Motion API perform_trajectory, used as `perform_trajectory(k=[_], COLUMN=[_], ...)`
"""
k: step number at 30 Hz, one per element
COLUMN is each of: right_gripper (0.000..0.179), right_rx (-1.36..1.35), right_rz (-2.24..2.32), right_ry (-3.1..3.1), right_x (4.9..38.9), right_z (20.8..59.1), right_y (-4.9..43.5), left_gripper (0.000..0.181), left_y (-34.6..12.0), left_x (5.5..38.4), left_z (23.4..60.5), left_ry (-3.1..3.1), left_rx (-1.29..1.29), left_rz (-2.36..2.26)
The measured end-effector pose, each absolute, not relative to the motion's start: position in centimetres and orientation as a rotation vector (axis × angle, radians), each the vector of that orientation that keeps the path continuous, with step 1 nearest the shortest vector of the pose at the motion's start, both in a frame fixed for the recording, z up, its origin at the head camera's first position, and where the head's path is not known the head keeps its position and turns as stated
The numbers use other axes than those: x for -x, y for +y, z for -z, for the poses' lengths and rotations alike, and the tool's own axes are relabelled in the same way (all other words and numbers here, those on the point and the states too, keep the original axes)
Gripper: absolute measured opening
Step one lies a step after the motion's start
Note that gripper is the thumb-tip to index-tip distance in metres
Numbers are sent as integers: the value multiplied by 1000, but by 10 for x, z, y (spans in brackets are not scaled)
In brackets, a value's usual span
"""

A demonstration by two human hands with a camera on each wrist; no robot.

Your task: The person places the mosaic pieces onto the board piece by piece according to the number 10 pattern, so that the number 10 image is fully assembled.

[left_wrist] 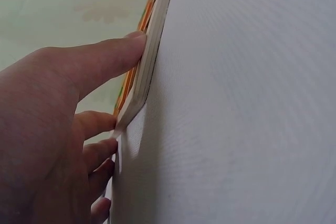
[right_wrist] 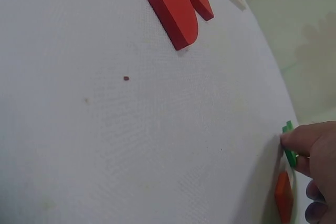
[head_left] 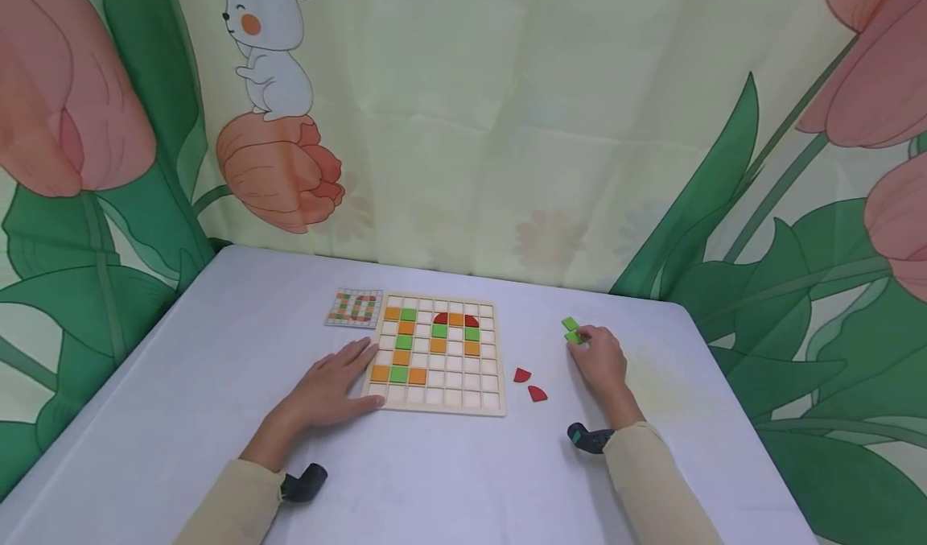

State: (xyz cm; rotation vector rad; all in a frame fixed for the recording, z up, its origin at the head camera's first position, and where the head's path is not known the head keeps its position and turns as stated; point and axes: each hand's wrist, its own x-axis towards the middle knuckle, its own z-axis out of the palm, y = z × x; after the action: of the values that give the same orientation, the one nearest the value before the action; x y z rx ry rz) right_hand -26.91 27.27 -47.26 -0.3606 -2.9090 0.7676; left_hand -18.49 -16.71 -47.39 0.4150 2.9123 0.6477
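Note:
My left hand (head_left: 329, 392) rests at the lower left corner of a wooden grid board (head_left: 467, 401). Its fingers are extended along the board's left side, and the thumb tip touches the near edge, as the left wrist view shows. Orange, green and red tiles fill some of the squares. To the right of the board, my right hand (head_left: 599, 360) pinches a green square tile (right_wrist: 289, 148) between thumb and finger, low over the table. A second green tile (head_left: 570, 323) lies just beyond it. Beneath the right hand is an orange tile (right_wrist: 284, 198), hidden in the head view.
Two red quarter-round tiles (head_left: 537, 393) lie between the board and my right hand. A small pattern card (head_left: 354, 308) with a coloured grid sits at the board's upper left. The white table (head_left: 434, 481) ends at a printed curtain (head_left: 449, 167) behind.

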Motion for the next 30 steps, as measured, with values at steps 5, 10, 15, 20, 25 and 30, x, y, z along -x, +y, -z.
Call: perform_trajectory(k=[5, 10, 15, 20, 25, 30], right_gripper=[37, 34, 30, 27, 20, 11], right_rx=[363, 305, 160, 47, -29, -186], right_rz=[-778, -856, -938, -963, -974, -987], right_ry=[-2910, -2889, -2858, -2852, -2855, -2876], right_x=[269, 266, 259, 252, 245, 237], right_z=[472, 471, 464, 457, 453, 456], right_y=[272, 266, 251, 231, 211, 190], left_gripper=[89, 88, 88, 88, 88, 88], left_y=[-164, -164, -163, -163, -164, -166], left_x=[185, 183, 182, 181, 182, 184], left_z=[471, 467, 466, 467, 469, 472], left_ry=[2906, 2903, 2906, 2915, 2922, 2924], left_rx=[-402, -390, -388, -401, -426, -440], left_rz=[-638, -639, -642, -639, -633, -618])
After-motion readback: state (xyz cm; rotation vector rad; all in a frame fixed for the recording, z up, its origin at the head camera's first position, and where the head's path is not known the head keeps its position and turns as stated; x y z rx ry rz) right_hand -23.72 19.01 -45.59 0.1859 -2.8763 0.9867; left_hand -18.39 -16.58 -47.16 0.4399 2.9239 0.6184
